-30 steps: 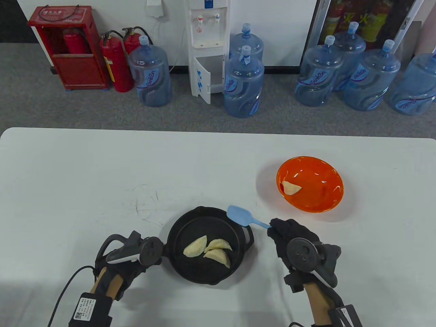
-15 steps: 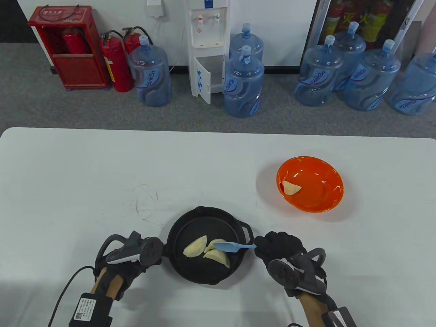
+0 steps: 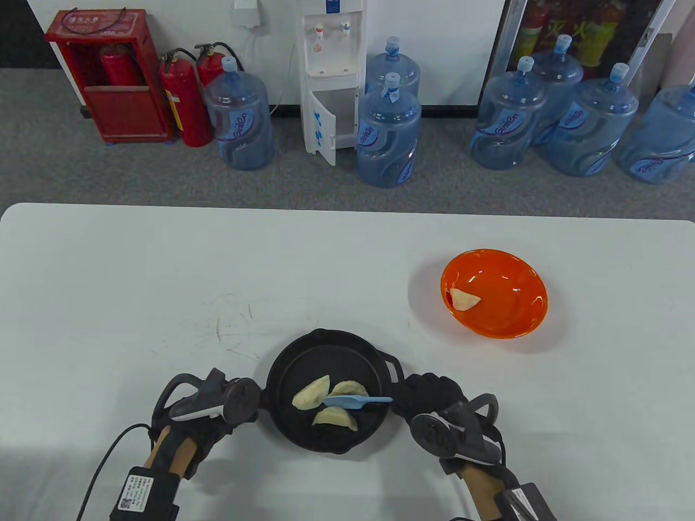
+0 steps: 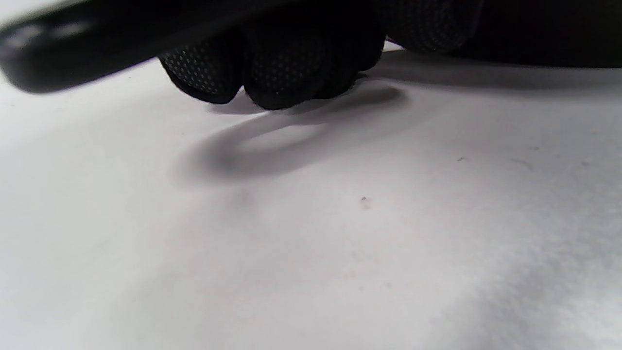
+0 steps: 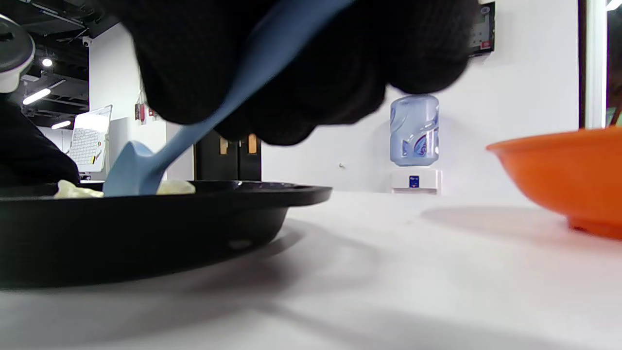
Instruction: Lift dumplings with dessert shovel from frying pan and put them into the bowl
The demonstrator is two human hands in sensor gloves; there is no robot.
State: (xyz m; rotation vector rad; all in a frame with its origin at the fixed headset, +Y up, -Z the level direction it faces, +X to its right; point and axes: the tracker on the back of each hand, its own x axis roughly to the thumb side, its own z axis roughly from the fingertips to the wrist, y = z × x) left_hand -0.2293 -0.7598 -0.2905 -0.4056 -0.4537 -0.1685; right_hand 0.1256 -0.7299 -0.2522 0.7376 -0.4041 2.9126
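A black frying pan (image 3: 304, 437) sits near the table's front edge with three pale dumplings (image 3: 312, 394) inside. My right hand (image 3: 429, 396) grips the handle of the blue dessert shovel (image 3: 350, 401), whose blade lies among the dumplings, above the front one (image 3: 335, 418). In the right wrist view the shovel (image 5: 146, 165) dips into the pan (image 5: 146, 218). My left hand (image 3: 217, 404) grips the pan's handle (image 4: 97, 34) on the pan's left. The orange bowl (image 3: 521, 320) stands to the back right with one dumpling (image 3: 464, 299) in it.
Faint scuff marks (image 3: 233, 325) lie on the white table behind the pan. Beyond the table's far edge stand water bottles (image 3: 388, 130), a dispenser (image 3: 331, 76) and fire extinguishers (image 3: 184, 103). In the right wrist view the bowl (image 5: 563, 175) sits right of the pan.
My right hand swung the shovel from above the pan's far rim down into the pan and pushed leftward. The front dumpling shifted left and forward. The left hand stayed still.
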